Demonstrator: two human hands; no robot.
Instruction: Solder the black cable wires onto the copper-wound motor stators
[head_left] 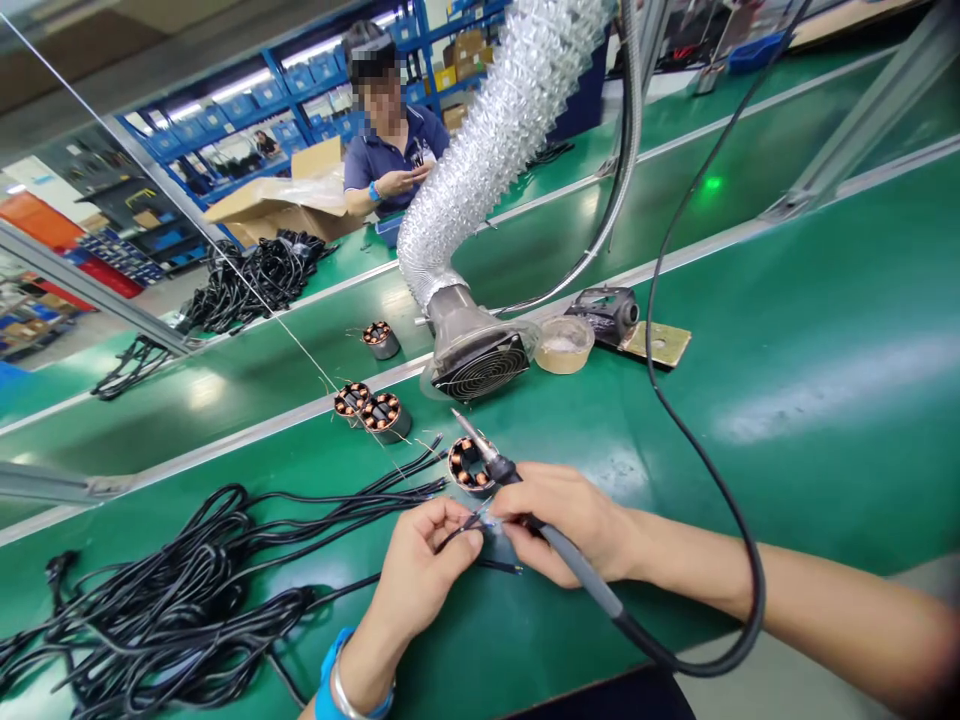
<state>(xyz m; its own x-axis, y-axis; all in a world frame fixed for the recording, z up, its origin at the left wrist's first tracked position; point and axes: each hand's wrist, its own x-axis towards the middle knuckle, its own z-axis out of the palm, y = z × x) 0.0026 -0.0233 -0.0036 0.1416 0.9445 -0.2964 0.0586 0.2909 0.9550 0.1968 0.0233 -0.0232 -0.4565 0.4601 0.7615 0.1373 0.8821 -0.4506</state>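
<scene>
Taking the fume extractor head (482, 362) as the landmark, the person's hands are working on the green surface (720, 440) just on its near side. The left hand (424, 565) is pinching the end of a black cable (469, 522) between thumb and fingers. The right hand (577, 515) is gripping a soldering iron (501, 466), whose tip is pointing up toward the extractor head, while its fingertips are closing in narrowly at the cable's thin wire ends; whether they are touching those wires is hard to tell.

A copper-wound stator (469, 466) is lying between the extractor head and the hands, partly hidden by the iron. Two more stators (386, 417) are sitting side by side to the left of the extractor head, and a single stator (381, 340) is standing beyond the metal rail, also to its left. A tangle of black cables (195, 590) is spreading well to the left on the near side, several ends reaching toward the hands.

Right of the extractor head, a pale round tub (564, 345) is resting close by, with an iron stand (616, 315) just past it. Above, a silver duct (480, 160) is rising from the extractor head; farther beyond, a co-worker (394, 165) is holding something small.
</scene>
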